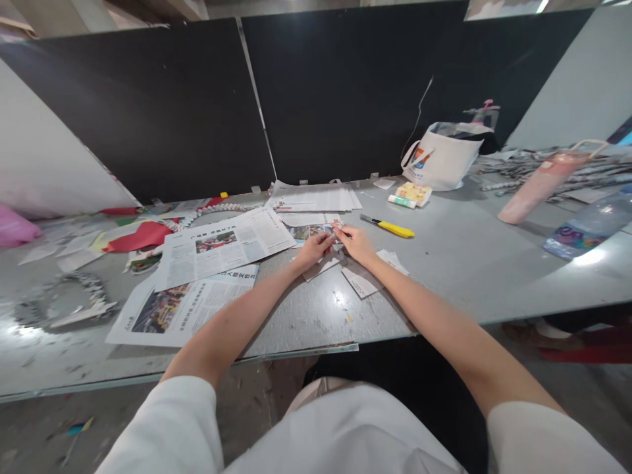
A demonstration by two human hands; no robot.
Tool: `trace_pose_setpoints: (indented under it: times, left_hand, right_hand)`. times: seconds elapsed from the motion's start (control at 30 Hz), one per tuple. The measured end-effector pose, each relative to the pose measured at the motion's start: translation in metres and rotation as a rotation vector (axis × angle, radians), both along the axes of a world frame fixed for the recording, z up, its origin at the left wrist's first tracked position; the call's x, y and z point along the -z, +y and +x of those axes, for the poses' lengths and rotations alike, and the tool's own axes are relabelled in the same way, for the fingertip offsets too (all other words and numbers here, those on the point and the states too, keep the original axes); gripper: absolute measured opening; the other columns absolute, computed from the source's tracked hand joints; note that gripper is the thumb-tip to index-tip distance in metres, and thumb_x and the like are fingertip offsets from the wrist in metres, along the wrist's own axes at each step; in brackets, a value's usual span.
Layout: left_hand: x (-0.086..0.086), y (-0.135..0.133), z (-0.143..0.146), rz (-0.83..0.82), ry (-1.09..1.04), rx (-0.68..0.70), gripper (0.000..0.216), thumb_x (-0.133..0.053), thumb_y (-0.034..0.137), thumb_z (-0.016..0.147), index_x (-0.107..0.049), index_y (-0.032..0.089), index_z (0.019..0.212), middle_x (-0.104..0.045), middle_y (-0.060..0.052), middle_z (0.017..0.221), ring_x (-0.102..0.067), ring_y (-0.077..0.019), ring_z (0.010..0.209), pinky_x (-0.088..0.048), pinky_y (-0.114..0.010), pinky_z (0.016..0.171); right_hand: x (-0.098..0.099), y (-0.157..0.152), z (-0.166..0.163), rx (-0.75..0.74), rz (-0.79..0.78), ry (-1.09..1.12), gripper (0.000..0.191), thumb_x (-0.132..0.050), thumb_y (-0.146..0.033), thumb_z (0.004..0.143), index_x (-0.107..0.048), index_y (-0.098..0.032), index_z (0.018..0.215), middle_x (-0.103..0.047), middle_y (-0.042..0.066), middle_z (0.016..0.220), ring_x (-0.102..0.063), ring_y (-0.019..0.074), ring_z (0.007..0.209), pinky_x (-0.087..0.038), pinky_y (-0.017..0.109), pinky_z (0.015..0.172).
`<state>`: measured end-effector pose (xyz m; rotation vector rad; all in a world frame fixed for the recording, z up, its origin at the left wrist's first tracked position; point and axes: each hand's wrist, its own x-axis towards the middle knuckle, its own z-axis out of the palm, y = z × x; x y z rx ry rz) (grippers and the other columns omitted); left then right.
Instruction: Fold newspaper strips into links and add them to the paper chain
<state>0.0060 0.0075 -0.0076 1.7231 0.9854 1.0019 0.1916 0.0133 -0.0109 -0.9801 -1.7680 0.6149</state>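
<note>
Both hands meet above the middle of the grey table. My left hand (pixel 316 249) is closed, its fingertips pinching a small piece of printed paper (pixel 337 238). On the other side of that piece my right hand (pixel 356 242) is closed on it too, thumb and fingers together. The piece is partly hidden by the fingers. Below the hands lie cut newspaper pieces (pixel 363 282), with another paper piece (pixel 323 264) under my left hand. Just beyond the hands a printed sheet with a photo (pixel 309 232) lies flat. A yellow utility knife (pixel 395 228) rests to the right, blade end toward the hands.
Newspaper sheets (pixel 232 240) overlap on the left, near a braided paper ring (pixel 93 289) and red paper (pixel 143 237). A glue stick (pixel 401 201), a white bag (pixel 439 158), a pink bottle (pixel 538 184) and a clear plastic bottle (pixel 587 227) stand or lie to the right. A black panel (pixel 345 99) closes the back.
</note>
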Motion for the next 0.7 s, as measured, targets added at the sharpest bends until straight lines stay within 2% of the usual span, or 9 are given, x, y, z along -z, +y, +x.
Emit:
trace_pose_setpoints:
  times: [0.03,0.1,0.17,0.23,0.4,0.57,0.7]
  left_hand:
    - [-0.0006,-0.0004,0.0003,-0.002,-0.002,0.009,0.037,-0.064,0.05,0.097,-0.061,0.018,0.078,-0.062,0.001,0.066,-0.049,-0.0124,0.058,-0.037,-0.027,0.06]
    - [-0.0014,-0.0007,0.0008,-0.005,-0.01,0.02,0.038,-0.064,0.051,0.097,-0.061,0.019,0.077,-0.062,0.0,0.065,-0.051,-0.0126,0.058,-0.039,-0.027,0.061]
    - [-0.0016,-0.0005,0.0008,-0.012,-0.019,0.023,0.038,-0.065,0.051,0.096,-0.061,0.018,0.077,-0.061,0.0,0.064,-0.051,-0.0126,0.058,-0.039,-0.027,0.061]
    - [-0.0012,-0.0003,0.0004,-0.021,-0.029,0.02,0.038,-0.067,0.051,0.095,-0.062,0.018,0.077,-0.06,0.001,0.062,-0.049,-0.0122,0.057,-0.038,-0.026,0.06]
    - [0.0015,0.0004,-0.0012,-0.043,-0.072,0.015,0.041,-0.069,0.051,0.093,-0.059,0.018,0.072,-0.058,0.001,0.062,-0.047,-0.0114,0.058,-0.037,-0.025,0.059]
    - [0.0042,0.0021,-0.0019,-0.073,-0.133,0.031,0.038,-0.066,0.048,0.097,-0.06,0.017,0.076,-0.059,-0.001,0.065,-0.048,-0.0112,0.059,-0.038,-0.026,0.061]
    - [0.0028,0.0004,-0.0028,-0.082,-0.158,0.045,0.039,-0.064,0.048,0.099,-0.06,0.017,0.076,-0.059,-0.002,0.065,-0.048,-0.0113,0.06,-0.039,-0.027,0.062]
  right_hand:
    - [0.0001,0.0001,-0.0005,-0.012,0.006,0.002,0.045,-0.054,-0.053,0.103,-0.081,-0.019,0.091,-0.08,0.013,0.121,-0.071,0.034,0.118,-0.055,0.042,0.1]
    - [0.0002,0.0001,-0.0007,-0.035,0.012,-0.014,0.04,-0.053,-0.045,0.103,-0.083,-0.019,0.109,-0.078,0.013,0.128,-0.068,0.0344,0.127,-0.053,0.043,0.106]
    - [0.0001,-0.0001,0.0,-0.05,0.018,-0.066,0.044,-0.051,-0.036,0.103,-0.077,-0.02,0.134,-0.08,0.012,0.123,-0.068,0.0334,0.127,-0.052,0.045,0.108]
    - [-0.0001,-0.0002,0.0015,-0.059,0.041,-0.14,0.051,-0.048,-0.028,0.102,-0.068,-0.02,0.148,-0.08,0.011,0.12,-0.069,0.0317,0.124,-0.051,0.046,0.11]
    - [-0.0006,-0.0016,0.0049,-0.113,0.105,-0.285,0.06,-0.042,-0.021,0.101,-0.057,-0.021,0.158,-0.074,0.012,0.131,-0.066,0.0286,0.125,-0.048,0.046,0.115]
    - [-0.0003,-0.004,0.005,-0.139,0.067,-0.344,0.064,-0.04,-0.024,0.103,-0.045,-0.023,0.166,-0.065,0.014,0.14,-0.063,0.0308,0.131,-0.045,0.05,0.118]
    - [0.0034,-0.0005,0.0043,-0.135,0.058,-0.32,0.062,-0.038,-0.025,0.104,-0.045,-0.022,0.166,-0.066,0.015,0.139,-0.057,0.0322,0.139,-0.041,0.053,0.122]
